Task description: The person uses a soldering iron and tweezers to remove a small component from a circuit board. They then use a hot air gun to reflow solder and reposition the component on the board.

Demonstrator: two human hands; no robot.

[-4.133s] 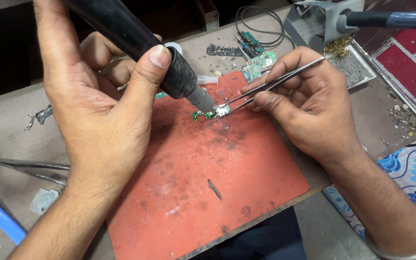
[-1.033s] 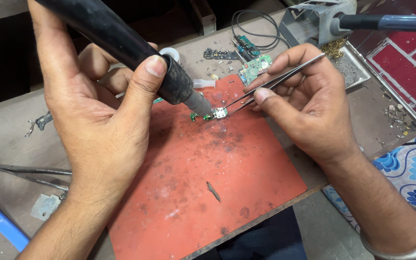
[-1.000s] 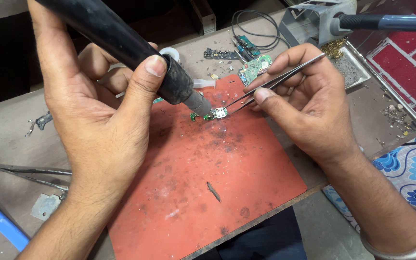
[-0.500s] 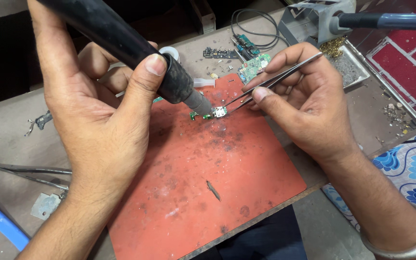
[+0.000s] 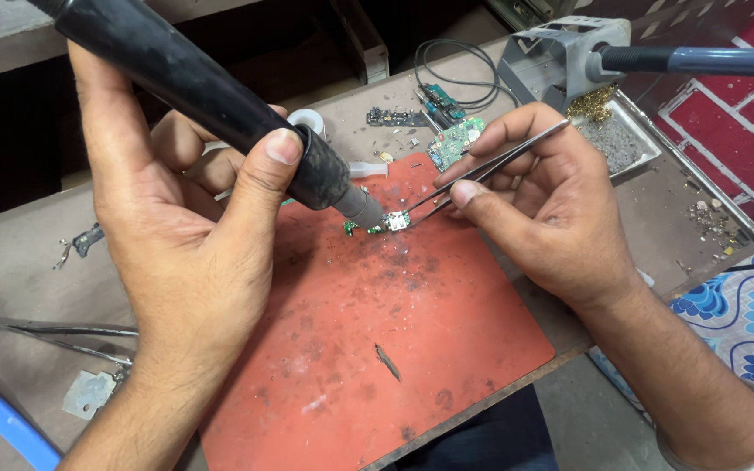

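Observation:
My left hand [image 5: 189,253] grips a black hot-air tool [image 5: 220,105], its metal nozzle pointing down at a tiny green circuit board [image 5: 386,224] on the red work mat [image 5: 377,349]. My right hand [image 5: 543,209] pinches a pair of metal tweezers [image 5: 482,170], whose tips rest on the small board's silver part. The two hands face each other across the board, a few centimetres apart.
A spare pair of tweezers [image 5: 63,336] lies at the left of the bench. Behind the mat lie a green circuit board [image 5: 454,139], small parts and a black cable [image 5: 447,61]. A soldering iron stand [image 5: 569,57] with a tray [image 5: 626,135] sits at the back right.
Both hands hold nearly the same pose. The tweezers have shifted slightly on the small board while the nozzle stays over it.

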